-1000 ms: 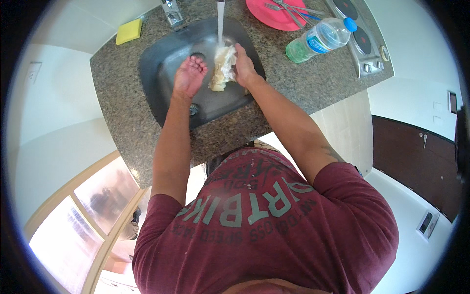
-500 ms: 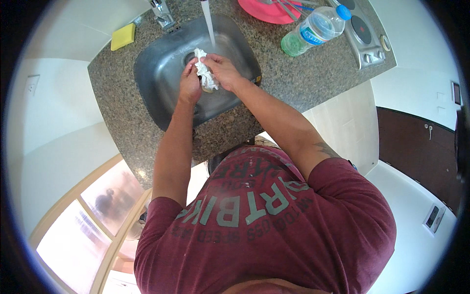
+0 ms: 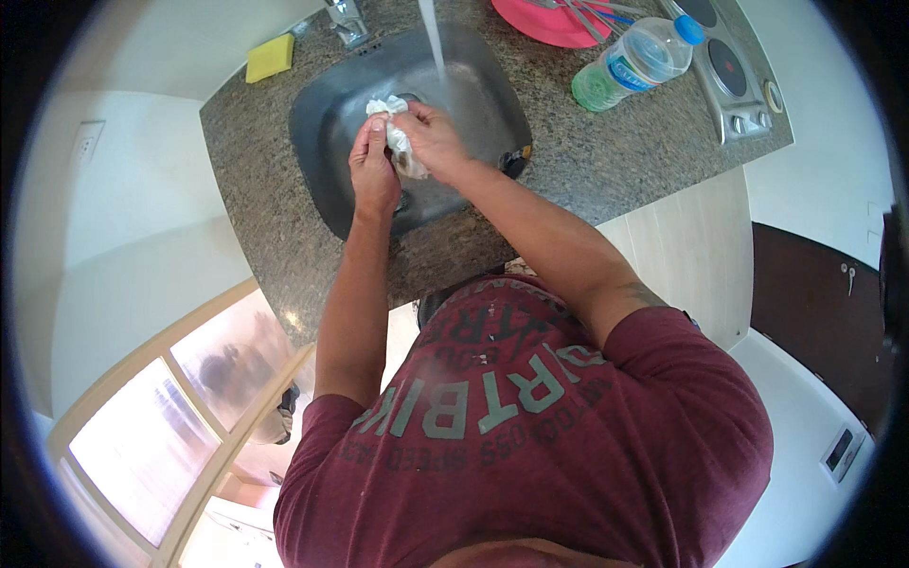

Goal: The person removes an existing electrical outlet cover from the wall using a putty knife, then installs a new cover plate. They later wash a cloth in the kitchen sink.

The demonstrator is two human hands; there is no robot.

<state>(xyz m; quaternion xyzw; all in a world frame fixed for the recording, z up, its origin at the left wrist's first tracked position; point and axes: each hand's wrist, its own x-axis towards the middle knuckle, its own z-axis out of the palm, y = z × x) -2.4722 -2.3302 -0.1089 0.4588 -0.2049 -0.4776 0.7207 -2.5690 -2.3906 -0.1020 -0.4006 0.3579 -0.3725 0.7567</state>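
A crumpled white cloth [image 3: 399, 144], limp and with a brownish patch at its lower end, is held over the metal sink [image 3: 317, 156]. My left hand [image 3: 375, 170] pinches its left side, the thumb laid over the upper folds. From the right, my right hand [image 3: 434, 144] closes its fingers on the same bunch. Whether anything is wrapped inside the cloth cannot be made out. A stream of water [image 3: 432, 40] falls into the sink just beyond my hands, apart from the cloth.
Behind the sink stand a chrome tap handle [image 3: 347, 21] and a yellow sponge [image 3: 270, 59]. To the right are a pink plate [image 3: 521, 16] with cutlery, a clear bottle [image 3: 636, 64] with a blue cap and green base, and an electric hob [image 3: 731, 80]. Granite countertop [image 3: 251, 185] surrounds the sink.
The view has shifted, so the sink and counter appear farther right. My left thumb now lies across the cloth's upper part, and the cloth is bunched differently. Both hands keep their hold.
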